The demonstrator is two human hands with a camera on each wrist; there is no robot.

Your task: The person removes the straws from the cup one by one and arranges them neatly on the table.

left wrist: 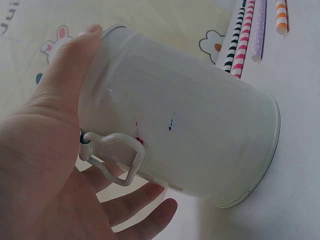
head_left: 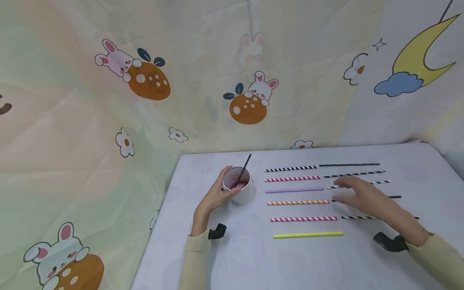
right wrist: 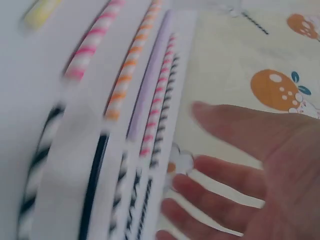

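My left hand [head_left: 214, 198] holds a small white metal pail [head_left: 245, 196] at the table's left side, thumb and fingers around its wall. In the left wrist view, the pail [left wrist: 190, 120] shows a wire handle loop [left wrist: 117, 145] and small red and blue paint marks. A black dotted paper straw [head_left: 244, 168] leans inside it, over a reddish stain at the bottom. My right hand [head_left: 364, 197] hovers above the right column of straws, fingers loosely bent and nothing between them. Beneath it lie a black-and-white striped straw [head_left: 382, 182] and a black straw [head_left: 395, 197], both partly hidden.
Left of the right hand, a column of straws runs from a black-striped straw [head_left: 290, 169] through pink, purple and orange ones to a yellow straw [head_left: 308, 235]. More dark straws [head_left: 349, 164] lie in the right column. A printed bunny curtain [head_left: 203, 80] hangs behind the white table [head_left: 246, 257].
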